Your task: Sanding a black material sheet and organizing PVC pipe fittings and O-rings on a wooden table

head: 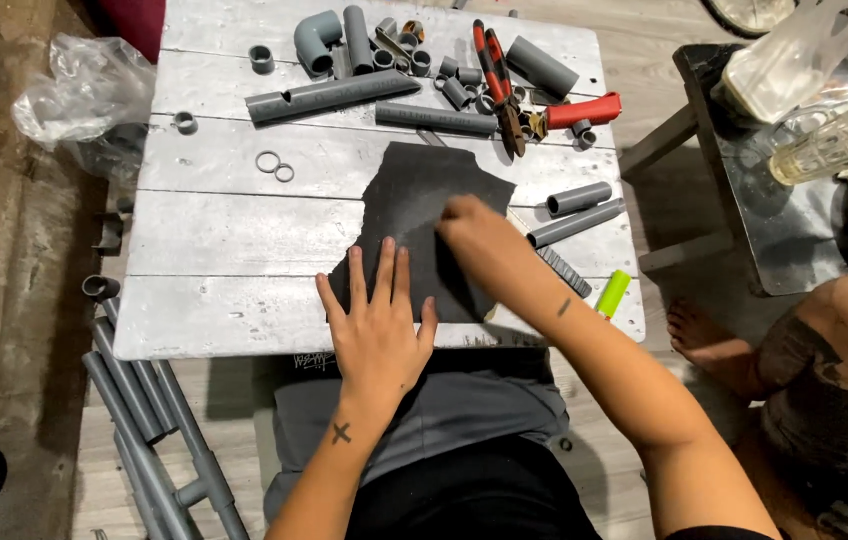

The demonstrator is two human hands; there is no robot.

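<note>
A torn dark grey sheet of sandpaper [414, 195] lies flat on the white plank table [224, 260]. My left hand [376, 325] rests flat on the sheet's near edge, fingers spread, pinning it down. My right hand [479, 245] is closed and pressed onto the sheet's right side; whatever lies under its fingers is hidden and slightly blurred.
Grey pipe pieces [329, 97], elbows [316, 40], rings [269, 161] and red-handled cutters [499, 85] crowd the table's far side. Short pipes [576, 198] and a green marker [612, 293] lie right. Long pipes [144, 420] lean at left. Another person sits at right beside a dark table [774, 215] with glassware.
</note>
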